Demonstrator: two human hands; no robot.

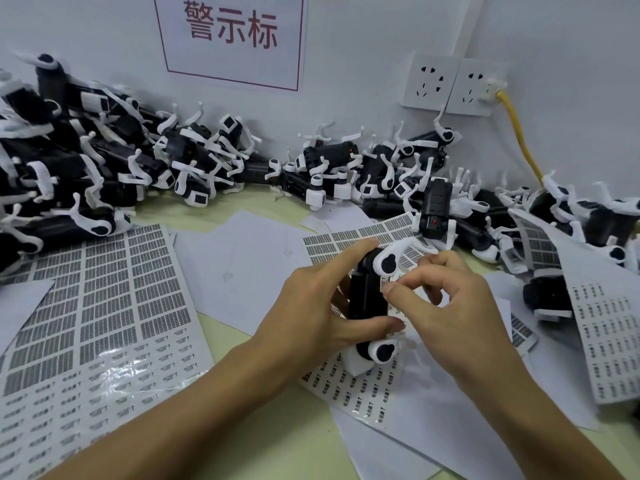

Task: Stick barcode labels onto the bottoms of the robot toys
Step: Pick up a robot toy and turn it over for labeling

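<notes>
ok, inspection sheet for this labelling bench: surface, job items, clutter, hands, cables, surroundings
Surface: pale table, mostly covered by sheets.
Job's things: robot toy held over a label sheet; large label sheet at left, partly peeled.
Clutter: pile of toys along the wall; blank backing papers.
Hands: left hand grips the toy; right hand pinches at its side, label too small to confirm.
Cables: yellow cable plugged into wall socket.
Surroundings: white wall, red-lettered sign.

left hand (322,303) gripping robot toy (367,296), right hand (446,299) pinching
</notes>
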